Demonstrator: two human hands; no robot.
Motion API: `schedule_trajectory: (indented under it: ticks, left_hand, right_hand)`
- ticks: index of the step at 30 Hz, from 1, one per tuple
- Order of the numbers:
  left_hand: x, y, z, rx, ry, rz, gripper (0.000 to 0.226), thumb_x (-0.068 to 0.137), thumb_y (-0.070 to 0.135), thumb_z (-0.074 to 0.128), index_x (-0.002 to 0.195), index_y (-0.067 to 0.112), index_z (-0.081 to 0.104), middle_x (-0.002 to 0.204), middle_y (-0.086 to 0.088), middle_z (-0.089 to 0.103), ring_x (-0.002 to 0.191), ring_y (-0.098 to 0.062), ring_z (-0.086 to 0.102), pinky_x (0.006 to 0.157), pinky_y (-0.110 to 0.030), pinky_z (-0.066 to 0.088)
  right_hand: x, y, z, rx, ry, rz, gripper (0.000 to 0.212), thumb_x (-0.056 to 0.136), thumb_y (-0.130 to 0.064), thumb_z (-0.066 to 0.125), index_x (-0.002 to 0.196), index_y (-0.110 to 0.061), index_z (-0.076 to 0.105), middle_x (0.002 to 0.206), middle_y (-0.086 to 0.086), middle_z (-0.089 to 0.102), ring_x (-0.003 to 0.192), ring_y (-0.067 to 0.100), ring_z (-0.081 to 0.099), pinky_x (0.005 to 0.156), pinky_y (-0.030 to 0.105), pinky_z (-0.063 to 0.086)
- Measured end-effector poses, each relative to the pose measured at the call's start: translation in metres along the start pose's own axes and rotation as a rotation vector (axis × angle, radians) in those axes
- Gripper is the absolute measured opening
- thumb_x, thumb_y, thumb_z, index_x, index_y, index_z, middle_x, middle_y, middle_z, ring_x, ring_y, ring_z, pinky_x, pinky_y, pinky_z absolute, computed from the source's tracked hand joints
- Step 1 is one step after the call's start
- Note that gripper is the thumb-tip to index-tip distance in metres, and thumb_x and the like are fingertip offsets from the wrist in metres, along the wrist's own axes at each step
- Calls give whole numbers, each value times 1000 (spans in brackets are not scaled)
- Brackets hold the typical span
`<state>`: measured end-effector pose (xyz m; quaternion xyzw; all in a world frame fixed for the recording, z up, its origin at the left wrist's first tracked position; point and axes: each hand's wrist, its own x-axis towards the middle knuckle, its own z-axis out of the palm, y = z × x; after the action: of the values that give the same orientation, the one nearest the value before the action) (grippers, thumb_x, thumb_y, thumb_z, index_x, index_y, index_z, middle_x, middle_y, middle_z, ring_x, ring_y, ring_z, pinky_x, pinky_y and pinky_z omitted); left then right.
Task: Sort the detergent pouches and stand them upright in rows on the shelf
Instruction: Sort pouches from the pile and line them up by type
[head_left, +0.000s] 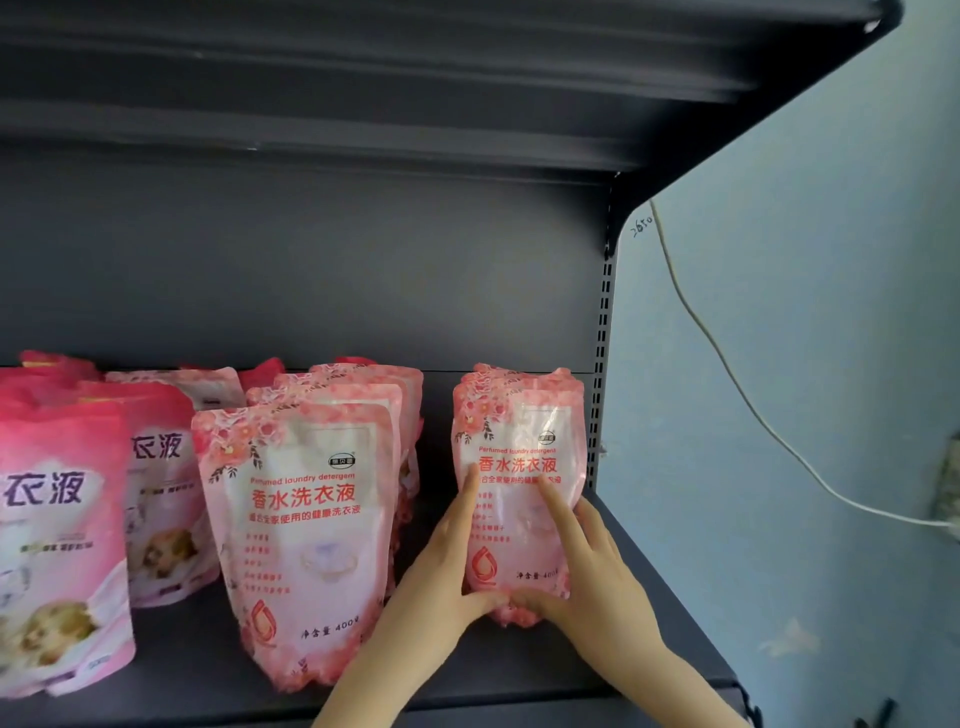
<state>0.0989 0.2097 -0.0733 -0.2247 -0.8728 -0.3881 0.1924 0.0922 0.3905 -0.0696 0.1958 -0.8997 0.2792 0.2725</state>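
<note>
Dark grey metal shelf (639, 613), with a pale blue wall (805, 364) to the right and a white cable (727, 374) hanging across it. Three rows of pink detergent pouches are stood upright on the shelf. At the right, near the shelf's end, a short row of floral pouches (519, 467) is being held: the left hand (441, 577) is pressed against the front pouch's left side, the right hand (587, 566) against its right side, with fingers spread on its face and both thumbs meeting under its lower edge. Both hands are grasping that front pouch. Well apart to the left, across a dark gap, a longer row of the same floral pouches (301, 530) is seen, its front one leaning slightly. Further left, deeper pink pouches (57, 540) are stood in their own rows.

Risk, as judged: the pouches are soft and bottom-heavy, so the right row could slump forward or sideways once the hands are lifted, since nothing is braced against its left side. The middle row's front pouch is set close to the shelf lip and could be knocked off by a withdrawing forearm.
</note>
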Motion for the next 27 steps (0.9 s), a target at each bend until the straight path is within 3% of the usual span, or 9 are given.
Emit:
schedule_trajectory:
  ticks: [4,8,11,17,19,21,22,24,27]
  left_hand:
    - [6,-2,10,90,61,7,123,80,28,76,135,59,-30,140,45,-17,112,41,5,83,14,16]
    - [20,-2,13,188,115,12,124,83,32,73,132,53,-39,154,25,-15,123,14,24,94,-12,40]
    - [27,1,14,214,128,-11,124,84,33,72,133,50,-40,160,16,-9,127,-2,44,88,-23,52]
    - [26,1,16,281,138,-8,125,82,35,74,134,49,-38,162,12,-4,127,-9,48,88,-26,53]
    - [23,3,13,284,105,-13,123,82,37,73,135,51,-37,161,9,11,128,-9,48,89,-25,51]
    - [22,7,6,303,72,-42,119,84,36,70,134,53,-36,143,2,45,109,-9,60,81,-21,52]
    - [23,9,1,340,61,-50,116,86,37,69,135,52,-35,121,2,58,92,-6,63,72,-18,52]
    - [23,16,-9,425,25,-65,110,88,39,65,138,50,-32,76,6,55,61,-5,57,51,-16,44]
    - [23,28,-21,499,-35,-101,99,90,41,62,145,44,-20,61,3,47,54,-11,53,48,-25,46]
  right_hand:
    - [6,6,1,-16,-4,-17,114,68,-60,74,133,-67,-19,141,-22,20,114,8,50,65,25,56]
    - [17,12,3,-54,-20,-7,113,71,-60,72,128,-66,-25,144,-16,20,110,10,54,64,26,57]
    - [25,16,3,-80,-38,-4,112,72,-61,70,127,-64,-27,146,-14,21,109,11,56,61,25,57]
    - [25,21,0,-97,-86,-7,108,71,-64,69,135,-61,-18,144,-12,28,114,10,53,62,19,53]
    - [24,23,-6,-104,-114,3,101,72,-63,69,140,-57,-5,134,-13,37,106,9,56,63,21,53]
    - [23,25,-16,-142,-131,9,86,77,-60,67,138,-56,7,119,-14,43,85,6,56,59,21,51]
    - [23,26,-21,-180,-130,5,76,80,-59,64,136,-55,12,110,-14,43,74,4,53,55,21,48]
    - [26,27,-32,-256,-123,-9,60,85,-58,58,134,-53,23,97,-13,42,68,5,49,53,23,45]
    - [34,27,-44,-205,-188,-41,47,87,-55,56,129,-48,36,96,-12,50,77,10,57,61,30,51]
